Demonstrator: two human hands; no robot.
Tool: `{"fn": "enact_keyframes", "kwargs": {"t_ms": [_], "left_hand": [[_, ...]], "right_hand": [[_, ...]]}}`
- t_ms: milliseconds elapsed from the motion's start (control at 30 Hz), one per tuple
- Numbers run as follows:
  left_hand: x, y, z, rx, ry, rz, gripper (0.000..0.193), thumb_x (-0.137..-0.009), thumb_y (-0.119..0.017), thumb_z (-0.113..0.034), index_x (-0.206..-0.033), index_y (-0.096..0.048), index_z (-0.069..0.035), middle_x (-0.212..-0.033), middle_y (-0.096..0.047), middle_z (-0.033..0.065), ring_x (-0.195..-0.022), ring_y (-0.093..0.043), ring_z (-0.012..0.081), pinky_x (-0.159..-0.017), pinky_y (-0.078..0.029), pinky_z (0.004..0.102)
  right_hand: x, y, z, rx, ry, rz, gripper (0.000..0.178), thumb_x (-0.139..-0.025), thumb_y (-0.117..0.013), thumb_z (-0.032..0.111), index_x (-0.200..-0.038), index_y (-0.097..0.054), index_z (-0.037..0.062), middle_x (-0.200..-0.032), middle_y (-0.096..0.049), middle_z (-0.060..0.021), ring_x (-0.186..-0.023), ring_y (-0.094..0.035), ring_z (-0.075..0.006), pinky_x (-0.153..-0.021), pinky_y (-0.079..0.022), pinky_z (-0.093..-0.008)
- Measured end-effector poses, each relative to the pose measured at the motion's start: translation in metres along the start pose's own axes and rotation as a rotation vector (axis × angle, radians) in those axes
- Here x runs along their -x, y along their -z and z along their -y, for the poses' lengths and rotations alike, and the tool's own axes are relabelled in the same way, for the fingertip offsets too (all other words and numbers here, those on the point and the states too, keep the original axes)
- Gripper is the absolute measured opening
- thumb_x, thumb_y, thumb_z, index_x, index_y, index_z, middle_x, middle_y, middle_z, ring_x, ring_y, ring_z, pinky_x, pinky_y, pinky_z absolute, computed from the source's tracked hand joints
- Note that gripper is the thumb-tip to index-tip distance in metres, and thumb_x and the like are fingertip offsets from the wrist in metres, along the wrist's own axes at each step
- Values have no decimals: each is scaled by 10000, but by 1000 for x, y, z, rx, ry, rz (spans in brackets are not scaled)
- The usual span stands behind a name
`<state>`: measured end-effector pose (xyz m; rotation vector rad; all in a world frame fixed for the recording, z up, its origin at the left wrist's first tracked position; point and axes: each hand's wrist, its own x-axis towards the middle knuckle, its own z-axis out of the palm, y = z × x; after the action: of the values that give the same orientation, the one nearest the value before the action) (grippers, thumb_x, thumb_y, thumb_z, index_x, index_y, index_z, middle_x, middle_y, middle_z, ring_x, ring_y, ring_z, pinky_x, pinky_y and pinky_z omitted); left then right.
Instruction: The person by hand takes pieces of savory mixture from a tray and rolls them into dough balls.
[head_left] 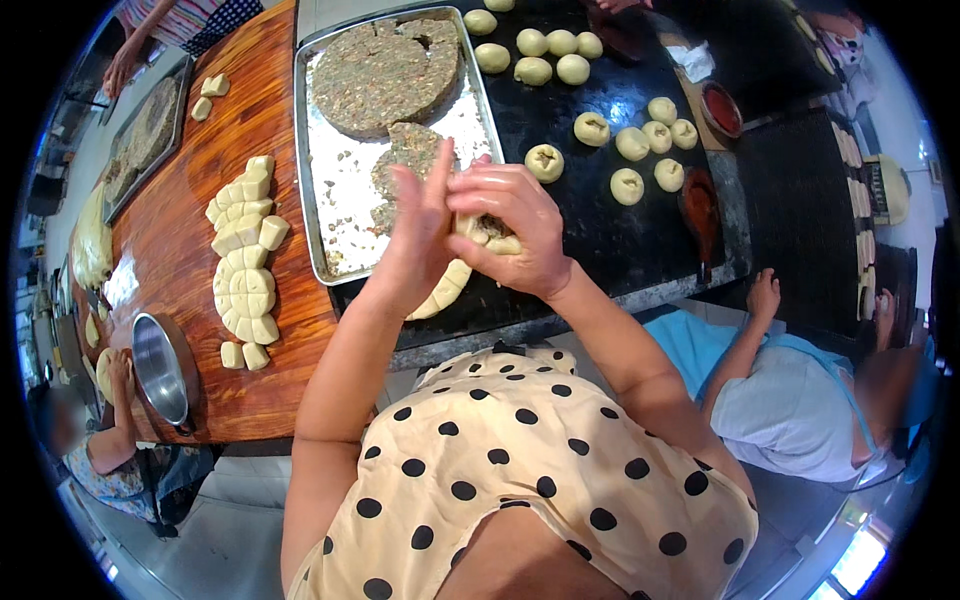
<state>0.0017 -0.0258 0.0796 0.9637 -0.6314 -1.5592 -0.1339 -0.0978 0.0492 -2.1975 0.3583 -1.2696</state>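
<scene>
As we read from left to right, the wooden table (160, 240) carries a steel bowl (165, 370) and a curved row of cut dough pieces (245, 288). Next, the shallow metal tray (311, 215) holds a speckled slab of filling (385, 75), beyond and left of the grip. The left hand (420, 215) stands open, fingers straight, beside the dough cup (505, 243); we cannot tell whether its palm touches. The right hand (515, 215) is nearer, curled around the cup, whose filled mouth faces up toward us; being roundish, it shows no clear long axis. Rightward, on the black table (620, 250), lie dough balls (633, 144).
</scene>
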Motion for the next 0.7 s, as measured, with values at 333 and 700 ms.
{"fn": "enact_keyframes", "kwargs": {"t_ms": [333, 700], "left_hand": [[-26, 13, 72, 653, -21, -37, 537, -1069, -320, -499, -1338, -480, -63, -1292, -574, 151, -1206, -587, 273, -1065, -472, 436], [-4, -14, 41, 651, -116, -19, 619, -1072, -251, -476, -1488, -361, -31, -1415, -487, 242, -1316, -502, 327, -1111, -432, 442]], "right_hand": [[5, -21, 24, -193, -317, -183, 213, -823, -766, 128, -970, -637, 44, -1187, -626, -154, -1027, -648, -253, -1032, -460, -417], [12, -29, 30, -324, -398, -335, 258, -767, -801, 149, -961, -652, 67, -1075, -694, -117, -1111, -637, -272, -1119, -402, -461]]}}
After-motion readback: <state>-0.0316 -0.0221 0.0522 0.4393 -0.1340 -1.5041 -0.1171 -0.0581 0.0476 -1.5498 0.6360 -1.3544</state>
